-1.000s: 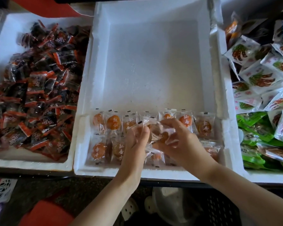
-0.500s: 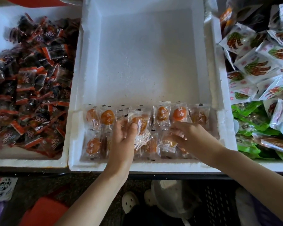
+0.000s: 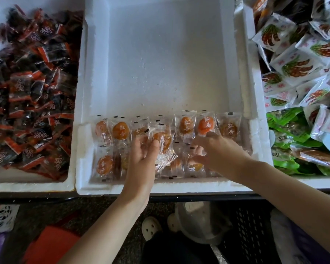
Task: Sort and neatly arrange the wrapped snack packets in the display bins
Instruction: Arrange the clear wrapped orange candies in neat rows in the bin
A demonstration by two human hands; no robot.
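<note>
An apricot packet is pinched in the fingers of the left hand, over the gap in the far row of the foam bin, its long axis slightly tilted off its neighbours'. The right hand is spread loosely over the near row, nothing gripped.

Packets partly behind both hands
</note>
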